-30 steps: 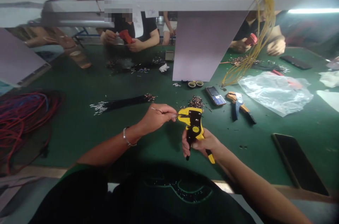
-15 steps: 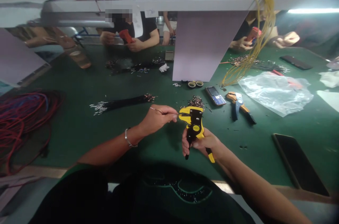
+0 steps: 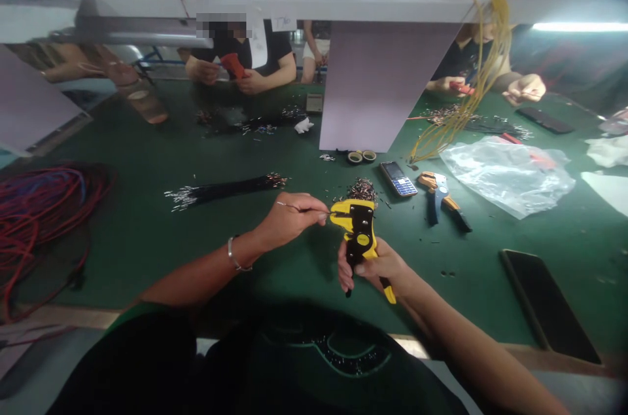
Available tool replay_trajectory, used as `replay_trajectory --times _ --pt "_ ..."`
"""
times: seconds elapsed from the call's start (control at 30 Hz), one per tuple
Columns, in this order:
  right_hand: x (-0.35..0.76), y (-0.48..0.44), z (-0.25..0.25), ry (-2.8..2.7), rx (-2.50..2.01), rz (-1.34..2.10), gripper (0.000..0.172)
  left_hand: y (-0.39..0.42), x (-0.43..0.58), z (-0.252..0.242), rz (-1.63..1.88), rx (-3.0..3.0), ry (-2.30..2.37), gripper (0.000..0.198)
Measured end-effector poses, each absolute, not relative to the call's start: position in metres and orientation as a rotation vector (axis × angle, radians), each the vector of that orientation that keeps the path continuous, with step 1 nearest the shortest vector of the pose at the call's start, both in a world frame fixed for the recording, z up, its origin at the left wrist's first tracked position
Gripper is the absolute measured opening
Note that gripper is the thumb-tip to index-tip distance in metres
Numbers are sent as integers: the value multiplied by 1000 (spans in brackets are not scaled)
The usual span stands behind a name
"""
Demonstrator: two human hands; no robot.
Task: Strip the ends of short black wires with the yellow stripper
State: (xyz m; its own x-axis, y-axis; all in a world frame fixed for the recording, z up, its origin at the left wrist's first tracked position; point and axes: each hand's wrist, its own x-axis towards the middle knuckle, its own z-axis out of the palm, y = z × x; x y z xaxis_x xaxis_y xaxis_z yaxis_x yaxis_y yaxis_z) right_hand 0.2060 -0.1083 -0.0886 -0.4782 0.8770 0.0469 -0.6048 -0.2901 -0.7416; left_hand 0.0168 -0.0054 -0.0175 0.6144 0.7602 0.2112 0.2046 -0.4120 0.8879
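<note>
My right hand [image 3: 377, 268] is wrapped round the handles of a yellow and black wire stripper [image 3: 357, 228], held upright over the green table [image 3: 147, 232]. My left hand [image 3: 289, 217] pinches a short thin wire [image 3: 299, 208] and holds its end in the stripper's jaws. A small heap of cut wire pieces [image 3: 363, 190] lies just behind the tool. A bundle of black wires with metal ends [image 3: 226, 190] lies to the left of my hands.
A keypad phone [image 3: 398, 178], orange and blue pliers [image 3: 441, 196], a clear plastic bag [image 3: 505, 173] and a dark phone [image 3: 547, 304] lie to the right. Red cable coils [image 3: 39, 212] lie at the left. Yellow wires [image 3: 475, 48] hang from a shelf. Other people work across the table.
My hands and the stripper have stayed almost still. A person at the far right has moved a hand outward over the table.
</note>
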Motion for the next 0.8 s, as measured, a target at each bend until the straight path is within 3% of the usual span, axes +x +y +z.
replay_trajectory --times 0.8 --pt "208 -109 -90 -901 -463 1884 21 -4 16 -21 807 1924 732 12"
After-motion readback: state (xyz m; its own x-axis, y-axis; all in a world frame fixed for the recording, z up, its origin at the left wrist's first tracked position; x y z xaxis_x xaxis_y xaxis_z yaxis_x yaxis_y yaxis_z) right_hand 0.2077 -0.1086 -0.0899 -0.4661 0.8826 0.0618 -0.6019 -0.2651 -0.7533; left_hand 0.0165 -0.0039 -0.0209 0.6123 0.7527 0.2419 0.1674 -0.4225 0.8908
